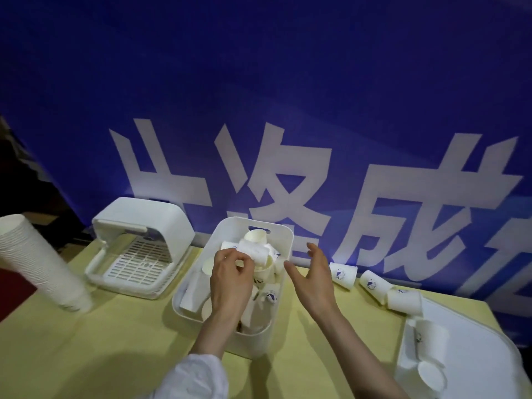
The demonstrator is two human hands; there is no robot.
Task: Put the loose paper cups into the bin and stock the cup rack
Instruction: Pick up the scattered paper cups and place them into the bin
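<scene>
A white plastic bin [283,237] stands mid-table, piled with several white paper cups. My left hand [229,279] hovers over the bin, fingers pinched on a paper cup [253,249] lying sideways on top of the pile. My right hand [313,276] is open beside the bin's right rim, holding nothing. Three loose cups [344,275] [374,285] [403,300] lie on the table to the right. The white cup rack [141,246], with a hood and slotted tray, sits at the left and holds no cups.
A tall stack of nested cups [37,260] leans at the far left. A white tray [475,341] at the right edge holds a few more cups [430,341]. A blue banner [288,110] stands behind the yellow table [86,341].
</scene>
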